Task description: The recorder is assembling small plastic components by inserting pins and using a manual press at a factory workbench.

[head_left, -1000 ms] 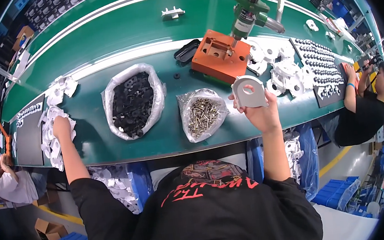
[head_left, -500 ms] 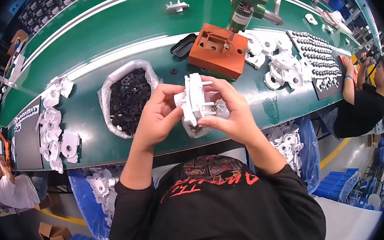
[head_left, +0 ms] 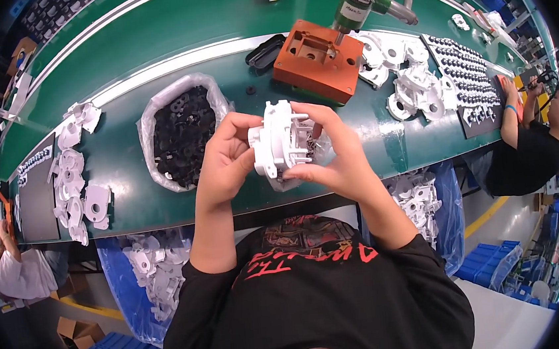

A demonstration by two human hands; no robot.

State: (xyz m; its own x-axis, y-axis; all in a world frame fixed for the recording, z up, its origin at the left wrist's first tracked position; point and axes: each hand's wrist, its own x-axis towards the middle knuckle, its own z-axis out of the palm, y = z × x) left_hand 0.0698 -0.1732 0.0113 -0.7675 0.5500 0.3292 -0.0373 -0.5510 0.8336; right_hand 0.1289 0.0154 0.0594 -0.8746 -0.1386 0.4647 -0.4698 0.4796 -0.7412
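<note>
Between my two hands is a white plastic housing with several thin posts, held above the near side of the green bench. My left hand grips its left side with thumb and fingers. My right hand closes round the posted side, its thumb low and its fingers along the top. Just behind and below the housing sits a clear plastic bag, largely hidden; small metal pieces show there. Left of my hands, an open bag holds small black plastic parts.
An orange fixture block stands under a green press, beside a black tray. White housings lie to the right, more at left. Blue-lined bins of white parts hang below the bench edge. Co-workers sit at both sides.
The housing has turned so its posts and inner side show more. Both hands still hold it, and the left has shifted slightly. The whole view has moved a little.
</note>
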